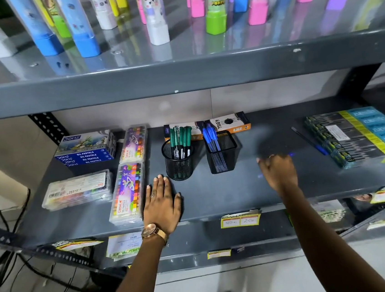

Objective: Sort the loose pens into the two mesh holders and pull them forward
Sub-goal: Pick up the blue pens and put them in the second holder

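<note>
Largely complete, the sorting stage shows a round black mesh holder (178,162) filled with green-capped pens (181,142) and, at its 3 o'clock, a square black mesh holder (222,153) filled with blue-capped pens (211,139); both holders stand mid-depth on the grey metal shelf (215,195), near each other but apart. One loose blue pen (310,141) lies diagonally at 3 o'clock of the square holder, its lower end just beside the stack of dark pencil boxes with yellow and blue labels (361,136); judged from this, that pen is left to sort, and both holders are not yet pulled to the shelf's front edge. The left hand (161,202) lies flat on the shelf at 7 o'clock of the round holder, fingers extended and pressed close together, fingertips near but apart from the mesh. The right hand (278,172) reaches between the square holder and the loose pen; it is motion-blurred, a blue streak shows at its far side, and whether its fingers pinch a pen cannot be told. Around the work: blue oil-pastel boxes (86,148) at 9 o'clock, clear cases of coloured pastels (129,190) just beside the left hand, a clear marker case (77,190) further left, and an orange-and-black pencil carton (227,123) at 12 o'clock behind the holders. The front strip of shelf ahead of the holders carries only the left hand, which would likely have to shift before the round holder slides forward.
</note>
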Demonstrator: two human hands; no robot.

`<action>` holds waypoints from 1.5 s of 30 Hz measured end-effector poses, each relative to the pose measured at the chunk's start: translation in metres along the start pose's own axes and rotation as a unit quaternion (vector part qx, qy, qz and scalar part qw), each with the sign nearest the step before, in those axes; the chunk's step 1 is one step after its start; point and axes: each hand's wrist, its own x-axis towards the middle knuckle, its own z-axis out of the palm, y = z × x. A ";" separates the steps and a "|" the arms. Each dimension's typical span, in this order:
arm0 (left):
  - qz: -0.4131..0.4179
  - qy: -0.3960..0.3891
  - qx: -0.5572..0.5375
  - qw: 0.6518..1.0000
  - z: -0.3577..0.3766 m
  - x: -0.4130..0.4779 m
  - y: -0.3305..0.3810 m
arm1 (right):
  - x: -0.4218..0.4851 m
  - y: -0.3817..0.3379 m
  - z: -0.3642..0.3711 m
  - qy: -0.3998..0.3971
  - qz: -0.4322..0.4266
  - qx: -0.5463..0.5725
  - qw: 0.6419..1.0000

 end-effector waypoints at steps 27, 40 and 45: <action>0.000 0.005 -0.011 1.000 0.002 0.000 -0.001 | 0.057 -0.039 -0.060 -0.002 0.021 0.153 0.988; -0.001 0.003 -0.008 1.000 -0.001 -0.001 -0.001 | 0.051 -0.111 -0.034 0.005 -0.207 0.094 0.974; -0.002 -0.001 -0.002 1.000 0.000 -0.001 -0.001 | 0.048 -0.107 -0.022 -0.038 -0.184 -0.046 0.981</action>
